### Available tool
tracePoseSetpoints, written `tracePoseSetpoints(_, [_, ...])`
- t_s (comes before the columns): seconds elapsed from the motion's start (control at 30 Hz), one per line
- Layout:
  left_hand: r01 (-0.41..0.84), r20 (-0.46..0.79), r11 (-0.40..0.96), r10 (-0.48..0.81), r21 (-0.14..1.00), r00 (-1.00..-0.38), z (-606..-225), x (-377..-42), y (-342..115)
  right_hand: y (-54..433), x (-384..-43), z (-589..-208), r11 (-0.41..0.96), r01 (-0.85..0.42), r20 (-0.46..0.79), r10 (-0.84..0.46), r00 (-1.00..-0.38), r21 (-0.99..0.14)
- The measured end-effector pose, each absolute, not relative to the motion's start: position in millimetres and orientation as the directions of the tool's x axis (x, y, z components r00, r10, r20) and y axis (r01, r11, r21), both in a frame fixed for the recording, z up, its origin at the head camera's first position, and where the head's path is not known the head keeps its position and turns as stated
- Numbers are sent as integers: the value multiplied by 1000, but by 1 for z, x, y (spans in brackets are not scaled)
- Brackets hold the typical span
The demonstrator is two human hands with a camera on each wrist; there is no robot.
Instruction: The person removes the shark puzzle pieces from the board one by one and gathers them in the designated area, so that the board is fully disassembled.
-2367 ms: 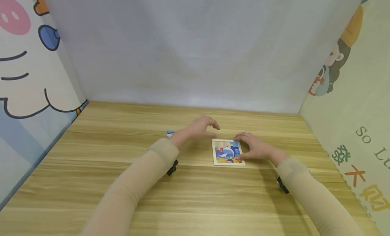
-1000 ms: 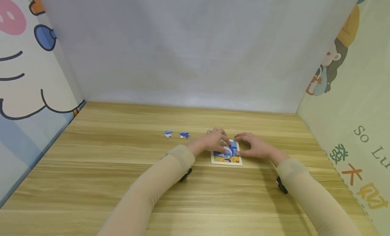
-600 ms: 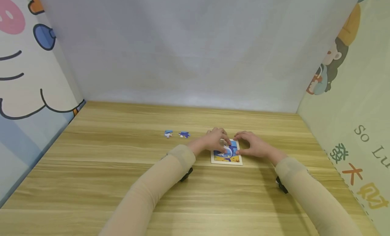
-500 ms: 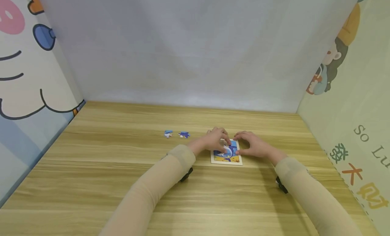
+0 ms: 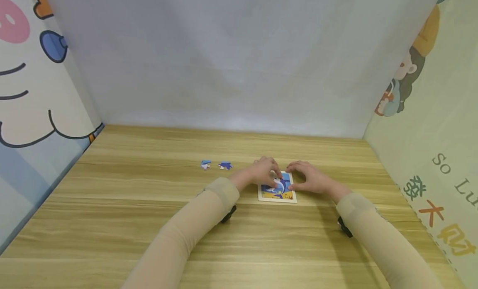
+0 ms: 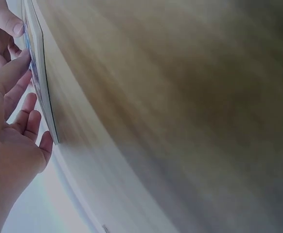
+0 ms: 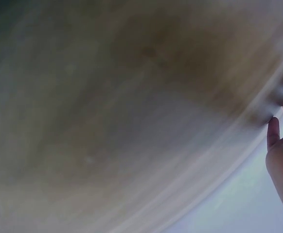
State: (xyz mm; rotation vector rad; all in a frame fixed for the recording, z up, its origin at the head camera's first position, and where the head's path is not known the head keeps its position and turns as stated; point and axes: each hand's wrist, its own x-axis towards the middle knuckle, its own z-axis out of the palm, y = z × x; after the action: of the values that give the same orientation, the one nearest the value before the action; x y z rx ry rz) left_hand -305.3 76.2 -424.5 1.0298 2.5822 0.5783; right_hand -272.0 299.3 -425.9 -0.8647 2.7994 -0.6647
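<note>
A small square jigsaw puzzle (image 5: 270, 195) with a sea-animal picture lies flat in its pale frame (image 5: 277, 200). My left hand (image 5: 261, 171) reaches over its upper left part, the thumb and index fingertips touching the picture. That corner is hidden beneath the hand. In the left wrist view, my left thumb (image 6: 12, 70) runs straight onto the board's face, with the other fingers loosely bent near its far end. My right hand (image 5: 311, 179) holds the frame's right side, thumb at the edge and fingers at the far corner. Only its fingers (image 7: 274, 131) and palm side show in the right wrist view.
Two loose puzzle pieces lie left of the board: a blue-and-white piece (image 5: 206, 164) and a dark blue piece (image 5: 225, 165). The wood-grain table (image 5: 239, 247) meets a plain pale curtain (image 5: 231, 73) behind. Printed cloths hang at both sides.
My left hand has moved right and down from beside the board onto the picture, uncovering the dark blue piece. Over the last second both hands have stayed nearly still.
</note>
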Motion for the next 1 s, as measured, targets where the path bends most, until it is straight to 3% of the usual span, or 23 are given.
tracePoseSetpoints(0.37, [599,-82,616,729,512,-679,-425,-306,77,301,-273,-426,732,-508,6,-568,-823,-454])
tracePoseSetpoints(1.0, [496,-15,552,678,670,-735,-423,-309,79,301,-274,-427,750,-495,-14,-557,-831,-439])
